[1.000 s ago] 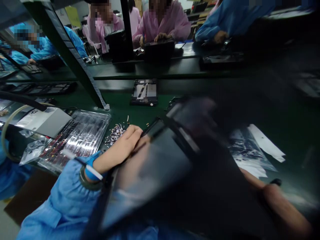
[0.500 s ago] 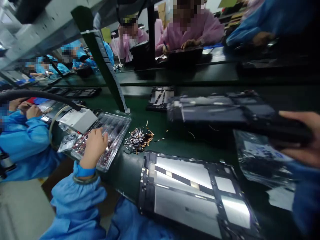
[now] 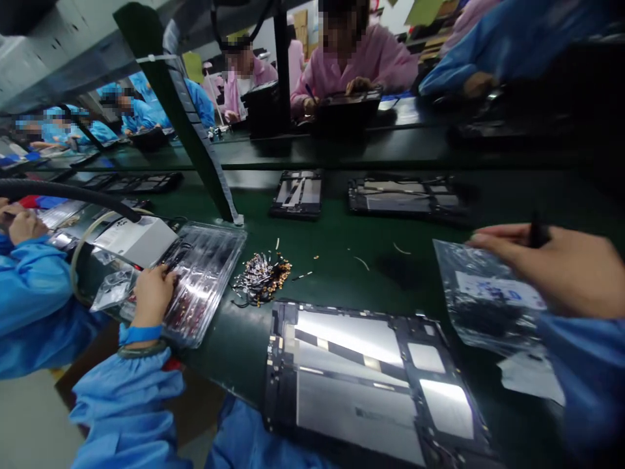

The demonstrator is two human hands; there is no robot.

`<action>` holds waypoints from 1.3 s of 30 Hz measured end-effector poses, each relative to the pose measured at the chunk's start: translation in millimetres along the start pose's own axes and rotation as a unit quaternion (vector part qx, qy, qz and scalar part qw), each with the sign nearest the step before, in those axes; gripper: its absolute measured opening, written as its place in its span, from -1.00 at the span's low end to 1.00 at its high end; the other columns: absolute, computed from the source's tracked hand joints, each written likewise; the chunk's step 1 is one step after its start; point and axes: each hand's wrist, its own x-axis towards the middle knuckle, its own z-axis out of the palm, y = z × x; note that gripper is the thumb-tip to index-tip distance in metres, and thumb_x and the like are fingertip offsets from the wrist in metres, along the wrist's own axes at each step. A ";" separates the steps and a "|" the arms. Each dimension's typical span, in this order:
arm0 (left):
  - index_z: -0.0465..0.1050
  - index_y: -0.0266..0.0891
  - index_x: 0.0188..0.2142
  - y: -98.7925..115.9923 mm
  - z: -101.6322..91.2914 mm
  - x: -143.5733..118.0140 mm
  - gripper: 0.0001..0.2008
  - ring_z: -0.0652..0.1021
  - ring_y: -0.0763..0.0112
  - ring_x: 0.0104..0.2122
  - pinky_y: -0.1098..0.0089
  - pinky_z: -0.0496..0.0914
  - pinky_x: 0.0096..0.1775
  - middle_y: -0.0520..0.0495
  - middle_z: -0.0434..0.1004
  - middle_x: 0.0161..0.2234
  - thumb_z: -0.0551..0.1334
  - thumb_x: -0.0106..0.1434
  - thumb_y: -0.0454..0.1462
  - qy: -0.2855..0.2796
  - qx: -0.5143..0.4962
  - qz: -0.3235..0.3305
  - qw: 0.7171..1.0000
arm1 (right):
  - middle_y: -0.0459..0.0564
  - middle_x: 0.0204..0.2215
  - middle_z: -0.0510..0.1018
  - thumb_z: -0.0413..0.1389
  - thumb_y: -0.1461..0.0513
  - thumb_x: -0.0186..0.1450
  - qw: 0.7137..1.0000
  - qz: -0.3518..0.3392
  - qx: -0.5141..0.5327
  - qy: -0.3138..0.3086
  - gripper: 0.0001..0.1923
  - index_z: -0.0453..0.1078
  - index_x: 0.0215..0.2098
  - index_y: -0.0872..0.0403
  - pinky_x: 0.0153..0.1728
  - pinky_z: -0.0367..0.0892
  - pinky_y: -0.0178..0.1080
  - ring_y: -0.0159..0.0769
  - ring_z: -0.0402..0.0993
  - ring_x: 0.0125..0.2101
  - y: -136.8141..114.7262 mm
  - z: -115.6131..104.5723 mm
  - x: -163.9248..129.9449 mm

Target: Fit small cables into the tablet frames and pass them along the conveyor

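At the left, my left hand (image 3: 152,296) reaches into a clear compartment tray (image 3: 208,280), which holds small dark and reddish parts. Its fingers are bent together; what they pinch, if anything, is hidden. My right hand (image 3: 561,264) hovers over a clear plastic bag (image 3: 481,306) of dark parts, its fingers stretched leftward. A small black thing shows at its upper edge; I cannot tell whether the hand holds it. In front of me lies an opened tablet (image 3: 356,384) with silvery battery faces. Beyond the right hand's fingertips, another opened tablet (image 3: 405,195) rests flat.
A heap of small cables (image 3: 261,279) lies on the green bench between tray and tablet. Behind it are a third tablet (image 3: 296,193) and a slanted green post (image 3: 180,111). A white box (image 3: 137,241) stands behind the tray. A co-worker's blue sleeve (image 3: 39,280) is at left.
My right hand has let go of a tablet, which now lies at the back of the bench. My left hand has moved toward the tray's left side, with its fingers lower in it.
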 end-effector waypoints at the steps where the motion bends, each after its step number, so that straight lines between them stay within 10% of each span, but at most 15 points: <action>1: 0.47 -0.40 -0.15 0.5 -0.8 0.6 -0.60 0.48 -0.08 -0.20 0.13 0.33 -0.24 -0.31 0.50 -0.34 0.07 0.19 -0.15 0.004 -0.011 -0.001 1.000 | 0.09 -0.50 0.49 0.20 0.11 0.15 0.992 0.071 0.104 -0.022 -0.68 0.52 -0.30 0.24 -0.58 0.06 -0.23 -0.47 0.18 -0.60 -11.1 -0.7 -15.8; 5: 0.47 -0.32 -0.28 6.5 -6.5 -2.9 -0.66 0.46 0.01 -0.31 0.19 0.27 -0.32 -0.14 0.38 -0.50 0.06 0.17 -0.11 0.039 -0.055 -0.001 0.998 | 0.05 -0.51 0.50 0.28 0.18 0.05 0.883 0.153 0.380 -0.227 -0.79 0.53 -0.44 0.19 -0.71 -0.17 -0.36 -0.59 -0.08 -0.68 -40.0 3.2 -58.9; 9: 0.42 -0.24 -0.43 13.6 -13.7 -9.4 -0.71 0.44 0.01 -0.29 0.18 0.22 -0.33 -0.05 0.19 -0.58 0.03 0.17 -0.13 0.074 -0.086 -0.006 0.994 | 0.02 -0.45 0.50 0.28 0.17 0.06 0.828 0.173 0.449 -0.287 -0.80 0.54 -0.42 0.17 -0.73 -0.15 -0.44 -0.63 -0.07 -0.68 -45.0 9.4 -73.4; 18: 0.30 -0.14 -0.39 44.7 -44.8 -37.2 -0.82 0.34 -0.02 0.07 0.07 0.22 -0.18 -0.02 0.41 -0.25 0.03 0.25 -0.15 0.236 -0.307 0.020 0.922 | -0.26 -0.71 0.13 0.26 0.17 -0.06 0.905 0.045 0.384 -0.176 -0.73 0.42 -0.39 0.09 -0.68 -0.14 -0.39 -0.52 -0.03 -0.68 -40.5 24.0 -82.7; 20: 0.30 -0.10 -0.38 64.9 -56.9 -47.9 -0.85 0.48 0.21 -0.16 0.17 0.28 -0.26 0.08 0.39 -0.42 0.03 0.28 -0.19 0.176 -0.484 -0.007 0.857 | -0.21 -0.65 0.23 0.26 0.14 -0.04 0.902 0.019 0.390 -0.184 -0.71 0.43 -0.36 0.09 -0.67 -0.14 -0.36 -0.51 0.01 -0.67 -41.1 22.8 -84.0; 23: 0.31 -0.12 -0.46 95.6 -70.2 -62.0 -0.84 0.33 0.50 -0.56 0.39 0.32 -0.40 0.13 0.18 -0.63 0.09 0.26 -0.31 -0.055 -0.726 -0.064 0.682 | -0.14 -0.54 0.36 0.24 0.14 -0.01 0.880 0.012 0.424 -0.212 -0.68 0.43 -0.30 0.10 -0.66 -0.15 -0.35 -0.53 0.02 -0.66 -42.8 20.8 -85.7; 27: 0.35 -0.24 -0.48 125.4 -71.3 -78.9 -0.73 0.17 0.59 -0.67 0.55 0.27 -0.57 0.12 0.03 -0.64 0.01 0.33 -0.30 -0.284 -0.796 -0.160 0.510 | -0.18 -0.54 0.37 0.23 0.19 -0.01 0.862 0.005 0.444 -0.245 -0.61 0.39 -0.20 0.09 -0.66 -0.15 -0.35 -0.54 0.00 -0.67 -42.8 22.9 -88.8; 34: 0.43 -0.33 -0.42 161.4 -57.2 -106.6 -0.77 0.27 0.59 -0.66 0.48 0.39 -0.48 0.12 0.13 -0.67 0.07 0.32 -0.33 -0.410 -0.759 -0.076 0.499 | -0.23 -0.65 0.18 0.19 0.07 0.12 0.928 -0.055 0.331 -0.159 -0.71 0.41 -0.28 0.09 -0.55 0.10 -0.32 -0.45 0.10 -0.62 -37.4 29.4 -89.6; 39: 0.48 -0.37 -0.35 181.2 -51.6 -116.3 -0.83 0.46 0.46 -0.49 0.36 0.48 -0.33 -0.05 0.42 -0.53 0.18 0.25 -0.28 -0.466 -0.736 -0.054 0.489 | 0.06 -0.08 0.40 0.07 0.16 0.24 0.949 -0.235 0.197 -0.069 -0.71 0.40 -0.08 0.03 -0.21 0.33 -0.16 -0.25 0.40 -0.24 -31.6 21.9 -78.0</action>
